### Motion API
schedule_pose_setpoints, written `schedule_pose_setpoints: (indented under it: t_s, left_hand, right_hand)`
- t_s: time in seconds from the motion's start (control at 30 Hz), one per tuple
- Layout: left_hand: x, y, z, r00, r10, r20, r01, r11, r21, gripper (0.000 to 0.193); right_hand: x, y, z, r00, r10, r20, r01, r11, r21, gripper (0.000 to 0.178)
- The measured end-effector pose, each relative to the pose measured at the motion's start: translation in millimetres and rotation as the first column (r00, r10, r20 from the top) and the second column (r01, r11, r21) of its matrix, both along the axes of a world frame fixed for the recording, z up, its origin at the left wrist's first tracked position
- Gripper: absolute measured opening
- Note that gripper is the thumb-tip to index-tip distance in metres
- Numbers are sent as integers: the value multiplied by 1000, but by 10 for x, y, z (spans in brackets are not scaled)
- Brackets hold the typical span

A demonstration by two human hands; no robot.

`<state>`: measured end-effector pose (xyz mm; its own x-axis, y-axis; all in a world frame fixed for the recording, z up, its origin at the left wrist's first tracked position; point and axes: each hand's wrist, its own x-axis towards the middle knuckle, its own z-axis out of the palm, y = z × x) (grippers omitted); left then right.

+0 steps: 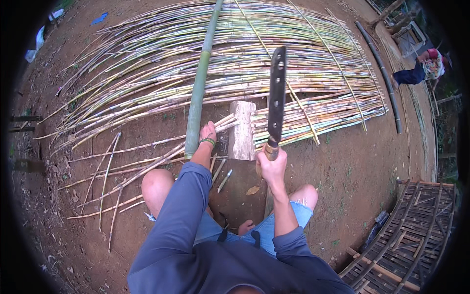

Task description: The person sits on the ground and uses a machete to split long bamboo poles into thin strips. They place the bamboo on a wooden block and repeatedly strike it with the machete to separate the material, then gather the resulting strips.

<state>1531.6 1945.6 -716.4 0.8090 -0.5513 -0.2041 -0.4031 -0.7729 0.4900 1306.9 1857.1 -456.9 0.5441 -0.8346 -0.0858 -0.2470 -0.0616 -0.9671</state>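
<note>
Centre: right hand (273, 164) grips a machete (277, 93), likely blade-heavy, by its handle; left hand (207, 132) grasps canes (224, 122), probably light, stiff, near their ends.

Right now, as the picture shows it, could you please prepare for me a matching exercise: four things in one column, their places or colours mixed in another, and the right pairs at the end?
1. machete
2. wooden block
3. thick bamboo pole
4. slatted rack

A. green, passing beside the left hand
B. at the lower right of the picture
C. gripped in the right hand
D. pale, between the two hands

Pairs: 1-C, 2-D, 3-A, 4-B
</note>
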Motion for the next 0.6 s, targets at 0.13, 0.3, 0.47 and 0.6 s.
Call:
schedule_pose_setpoints:
  t_s: [0.13, 0.3, 0.47, 0.6]
  left_hand:
    - [-73, -16, -5, 998, 25, 65, -21, 998, -62, 12]
    - [-51, -49, 34, 988, 13, 156, -1, 997, -74, 29]
    - [76, 46, 133, 988, 49, 149, -31, 992, -124, 33]
    - [-111, -112, 437, 969, -67, 237, 100, 986, -131, 33]
  right_hand:
    - [-200, 136, -422, 998, -64, -28, 62, 995, -79, 10]
    - [-529, 210, -1349, 807, 45, -589, 20, 995, 102, 15]
    - [-638, 276, -502, 925, 120, -360, 11, 939, 342, 10]
    - [-608, 193, -395, 980, 12, -199, 15, 991, 131, 15]
